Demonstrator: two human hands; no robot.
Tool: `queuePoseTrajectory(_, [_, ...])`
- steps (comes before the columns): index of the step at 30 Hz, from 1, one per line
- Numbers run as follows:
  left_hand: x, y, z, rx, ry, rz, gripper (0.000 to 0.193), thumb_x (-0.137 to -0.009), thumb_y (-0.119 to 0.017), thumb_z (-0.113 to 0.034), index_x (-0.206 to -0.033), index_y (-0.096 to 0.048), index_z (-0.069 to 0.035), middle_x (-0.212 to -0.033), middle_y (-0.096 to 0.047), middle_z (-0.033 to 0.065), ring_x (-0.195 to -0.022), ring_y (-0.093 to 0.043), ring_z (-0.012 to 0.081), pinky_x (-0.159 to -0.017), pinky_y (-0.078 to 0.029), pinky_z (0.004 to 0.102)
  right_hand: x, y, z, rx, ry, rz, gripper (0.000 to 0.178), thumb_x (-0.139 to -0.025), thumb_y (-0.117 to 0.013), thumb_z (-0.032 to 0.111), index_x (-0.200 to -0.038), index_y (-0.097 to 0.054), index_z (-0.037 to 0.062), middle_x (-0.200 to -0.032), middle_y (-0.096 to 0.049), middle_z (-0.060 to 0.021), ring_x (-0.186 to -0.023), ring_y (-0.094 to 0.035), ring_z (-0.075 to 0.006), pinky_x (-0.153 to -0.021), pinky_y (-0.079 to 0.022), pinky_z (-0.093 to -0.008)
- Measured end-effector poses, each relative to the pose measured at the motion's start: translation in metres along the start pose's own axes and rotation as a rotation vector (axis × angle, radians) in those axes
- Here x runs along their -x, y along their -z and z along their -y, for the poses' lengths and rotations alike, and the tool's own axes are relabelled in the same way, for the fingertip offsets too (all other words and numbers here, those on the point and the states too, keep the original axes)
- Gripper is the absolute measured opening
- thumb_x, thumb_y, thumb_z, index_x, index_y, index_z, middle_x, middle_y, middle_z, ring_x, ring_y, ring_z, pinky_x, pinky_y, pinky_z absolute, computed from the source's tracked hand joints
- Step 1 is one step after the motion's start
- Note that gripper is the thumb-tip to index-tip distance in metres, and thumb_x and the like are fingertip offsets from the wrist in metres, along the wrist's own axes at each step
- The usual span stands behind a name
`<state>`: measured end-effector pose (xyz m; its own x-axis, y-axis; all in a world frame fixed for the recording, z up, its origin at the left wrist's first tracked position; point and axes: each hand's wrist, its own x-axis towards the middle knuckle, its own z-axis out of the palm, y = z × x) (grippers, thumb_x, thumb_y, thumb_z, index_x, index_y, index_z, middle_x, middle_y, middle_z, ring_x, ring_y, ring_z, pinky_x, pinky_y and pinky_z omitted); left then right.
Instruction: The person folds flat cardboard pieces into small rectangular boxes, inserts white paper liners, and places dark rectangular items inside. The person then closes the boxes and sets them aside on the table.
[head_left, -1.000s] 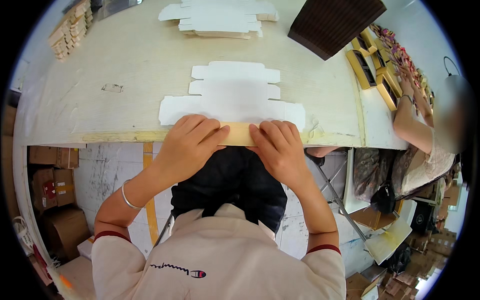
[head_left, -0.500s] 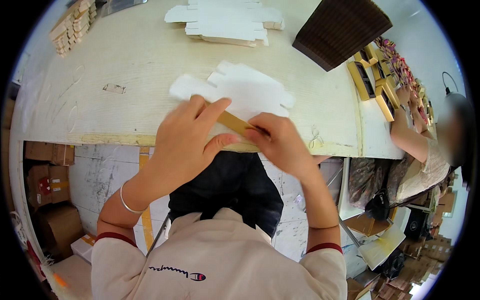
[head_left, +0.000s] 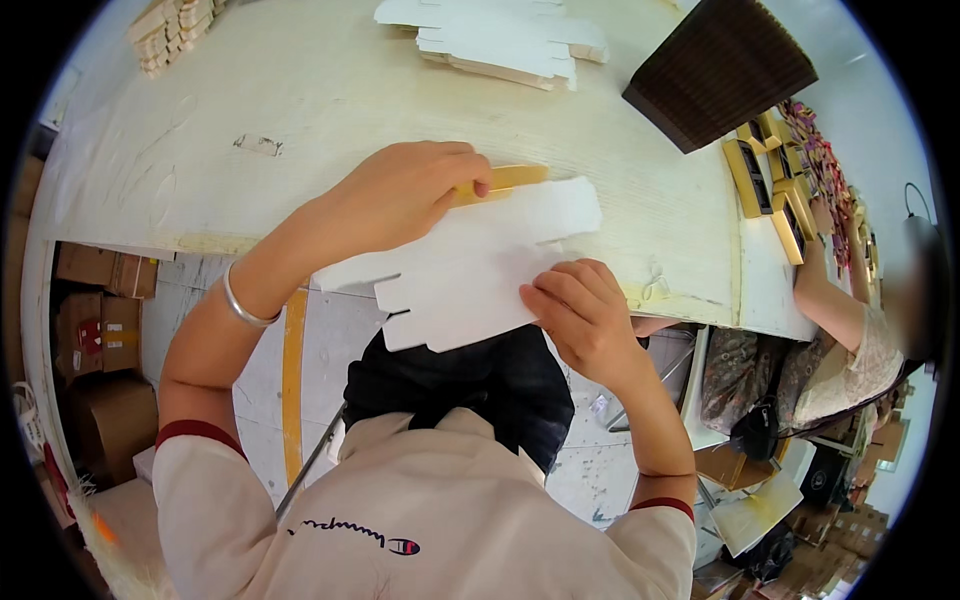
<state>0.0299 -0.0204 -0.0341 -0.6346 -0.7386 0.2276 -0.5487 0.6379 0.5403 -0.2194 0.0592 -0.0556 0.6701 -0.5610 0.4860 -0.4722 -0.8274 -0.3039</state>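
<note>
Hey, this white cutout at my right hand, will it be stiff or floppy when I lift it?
The white cutout is probably fairly stiff, since it looks nearly flat where it overhangs the table. It looks thin, so likely light. Its narrow tabs may bend if caught.

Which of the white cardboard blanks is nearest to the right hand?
The single blank that the right hand touches; the other blanks lie stacked farther across the table.

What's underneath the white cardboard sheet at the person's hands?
Dark trousers show past its near edge, and the pale table past its far side. The white cardboard sheet covers part of the table's front edge; anything directly beneath it cannot be seen.
</note>
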Motion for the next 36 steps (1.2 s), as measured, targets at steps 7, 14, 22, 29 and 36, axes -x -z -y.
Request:
queuePoseTrajectory(7, [-0.006, -0.002, 0.001, -0.045, -0.081, 0.081, 0.008, -0.081, -0.057, 0.003, -0.084, -0.061, -0.004, -0.086, -0.058, 0.0065, -0.083, -0.058, 0.0266, -0.072, -0.047, 0.0366, -0.045, -0.001, 0.01, 0.071, -0.371, 0.09, 0.026, -0.074, -0.068, 0.009, -0.098, -0.062, 0.0025, -0.1, -0.058, -0.0136, -0.094, -0.057, -0.0294, -0.083, -0.046, -0.0393])
queuePoseTrajectory(14, [-0.002, -0.005, -0.001, -0.016, -0.062, 0.053, 0.008, -0.081, -0.057, 0.002, -0.083, -0.062, -0.003, -0.086, -0.059, 0.0065, -0.083, -0.057, 0.0266, -0.072, -0.047, 0.0361, -0.027, -0.029, 0.012, 0.152, 0.041, -0.038, 0.027, -0.071, -0.064, 0.01, -0.096, -0.062, 0.001, -0.099, -0.053, -0.0124, -0.093, -0.055, -0.0272, -0.081, -0.046, -0.037])
queuePoseTrajectory(22, [0.021, 0.02, -0.031, -0.147, 0.021, 0.195, 0.021, -0.078, -0.069, -0.017, -0.094, -0.063, -0.003, -0.109, -0.06, 0.0051, -0.09, -0.054, 0.0284, -0.078, -0.047, 0.0372, -0.057, -0.016, -0.002, -0.091, -0.149, 0.146, 0.011, -0.074, -0.065, 0.009, -0.081, -0.058, 0.0026, -0.084, -0.057, -0.009, -0.085, -0.058, -0.0284, -0.07, -0.046, -0.0384])
queuePoseTrajectory(29, [0.034, 0.006, -0.028, -0.238, 0.011, 0.057, 0.029, -0.077, -0.071, -0.025, -0.093, -0.062, -0.003, -0.102, -0.057, 0.0048, -0.086, -0.052, 0.0262, -0.071, -0.051, 0.0352, -0.064, 0.019, -0.035, 0.029, -0.257, 0.269, 0.017, -0.075, -0.072, 0.014, -0.086, -0.062, 0.0064, -0.087, -0.06, -0.0091, -0.082, -0.059, -0.0313, -0.069, -0.046, -0.0418])
queuePoseTrajectory(36, [-0.008, -0.009, -0.054, -0.288, 0.271, 0.245, 0.044, -0.071, -0.076, -0.025, -0.104, -0.061, 0.0, -0.12, -0.055, 0.0149, -0.094, -0.056, 0.0298, -0.076, -0.05, 0.0341, -0.051, 0.008, 0.003, -0.229, -0.14, 0.152, 0.027, -0.073, -0.073, 0.007, -0.096, -0.059, 0.004, -0.104, -0.053, -0.0141, -0.09, -0.055, -0.0322, -0.076, -0.047, -0.0387])
